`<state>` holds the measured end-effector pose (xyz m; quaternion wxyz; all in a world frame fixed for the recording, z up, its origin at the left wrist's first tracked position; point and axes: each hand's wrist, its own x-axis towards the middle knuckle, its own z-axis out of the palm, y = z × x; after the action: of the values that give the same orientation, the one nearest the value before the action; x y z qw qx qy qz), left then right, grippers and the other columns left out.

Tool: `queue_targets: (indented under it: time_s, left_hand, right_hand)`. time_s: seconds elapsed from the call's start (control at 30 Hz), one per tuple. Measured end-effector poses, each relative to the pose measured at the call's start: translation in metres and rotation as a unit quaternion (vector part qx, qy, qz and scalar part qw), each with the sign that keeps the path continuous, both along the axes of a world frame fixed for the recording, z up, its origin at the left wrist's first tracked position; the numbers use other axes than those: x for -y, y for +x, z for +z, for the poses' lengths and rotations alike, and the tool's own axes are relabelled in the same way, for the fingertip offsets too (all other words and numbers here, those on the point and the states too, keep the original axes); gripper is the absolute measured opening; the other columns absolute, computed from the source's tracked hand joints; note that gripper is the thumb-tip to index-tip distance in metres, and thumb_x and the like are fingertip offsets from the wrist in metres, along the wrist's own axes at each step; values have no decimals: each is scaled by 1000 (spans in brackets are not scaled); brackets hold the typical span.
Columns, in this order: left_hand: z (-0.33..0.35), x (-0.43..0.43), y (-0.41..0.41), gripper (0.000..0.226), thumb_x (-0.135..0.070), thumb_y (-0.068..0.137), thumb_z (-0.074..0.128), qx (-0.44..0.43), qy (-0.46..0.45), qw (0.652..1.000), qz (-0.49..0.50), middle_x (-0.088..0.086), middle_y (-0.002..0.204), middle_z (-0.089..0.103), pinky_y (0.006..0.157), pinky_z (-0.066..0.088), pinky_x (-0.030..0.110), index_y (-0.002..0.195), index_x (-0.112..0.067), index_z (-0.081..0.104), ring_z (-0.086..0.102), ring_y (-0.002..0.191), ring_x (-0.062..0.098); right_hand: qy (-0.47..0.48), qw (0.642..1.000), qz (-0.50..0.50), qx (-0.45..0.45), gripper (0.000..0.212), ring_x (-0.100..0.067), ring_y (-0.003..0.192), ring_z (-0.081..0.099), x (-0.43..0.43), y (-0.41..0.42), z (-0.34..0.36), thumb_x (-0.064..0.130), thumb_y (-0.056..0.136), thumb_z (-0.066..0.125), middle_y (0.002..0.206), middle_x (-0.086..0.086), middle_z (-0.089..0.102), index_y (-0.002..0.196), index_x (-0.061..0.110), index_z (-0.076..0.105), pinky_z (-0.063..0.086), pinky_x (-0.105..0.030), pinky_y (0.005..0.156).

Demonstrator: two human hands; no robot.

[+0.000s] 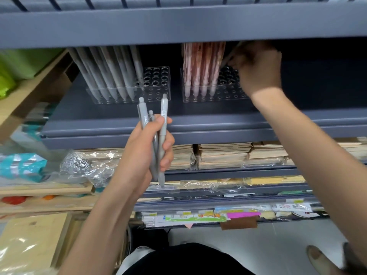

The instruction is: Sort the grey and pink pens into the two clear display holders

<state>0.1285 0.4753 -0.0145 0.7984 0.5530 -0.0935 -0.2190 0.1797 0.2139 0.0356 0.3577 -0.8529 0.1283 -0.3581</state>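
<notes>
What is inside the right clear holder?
In the right holder, pink pens stand in the left holes; the next holes are empty. The right hand, gripping a blurred pen, covers its right end, hiding that part.

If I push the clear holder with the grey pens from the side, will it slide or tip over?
Probably it slides: the left holder sits flat on the smooth grey shelf. Tipping seems possible, since the tall grey pens lean and fill only its left part. It looks light, being thin clear plastic.
</notes>
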Motion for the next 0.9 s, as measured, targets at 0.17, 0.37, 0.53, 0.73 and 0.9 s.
queue_targets:
  time_s: [0.17, 0.37, 0.53, 0.73, 0.9]
  left_hand:
    - [0, -5, -1, 21, -36, 99, 51, 4, 3, 1000, 8, 1, 59, 48, 36, 32, 21, 104, -18, 61, 35, 36, 14]
    - [-2, -16, -1, 21, -26, 93, 44, -16, -2, 1000, 3, 1, 57, 44, 34, 28, 17, 104, -13, 55, 31, 33, 12]
    - [0, -14, -5, 19, -22, 93, 45, -13, -9, 1000, 2, 4, 59, 46, 35, 29, 19, 112, -16, 43, 32, 35, 14]
    - [-1, -11, -17, 21, -21, 103, 47, 29, 3, 999, 14, 8, 72, 62, 37, 35, 20, 117, -6, 47, 39, 37, 14]
    - [-3, -11, -26, 18, -23, 105, 47, 64, 42, 997, 3, 10, 83, 70, 39, 37, 24, 103, -6, 46, 42, 39, 16]
  right_hand:
    - [-106, 992, 29, -65, 25, -28, 104, 58, 1, 9, 3, 9, 91, 48, 113, -16, 63, 112, 5, 61, 32, -17, 76]
    - [-109, 983, 38, -144, 37, -28, 97, 56, 0, 15, 12, 22, 98, 48, 125, -16, 57, 134, 13, 49, 34, -24, 76]
    - [-91, 983, 45, -154, 38, -29, 112, 55, -1, 13, 14, 23, 97, 51, 130, -14, 56, 135, 16, 49, 31, -19, 81]
    - [15, 996, -2, -83, 18, -19, 90, 64, 3, -10, 19, 8, 85, 57, 100, -12, 70, 97, 6, 71, 45, -19, 77]
    - [103, 993, 52, -5, 12, -1, 58, 57, -45, -65, 7, 24, 81, 60, 63, 8, 67, 75, 21, 70, 43, -18, 60]
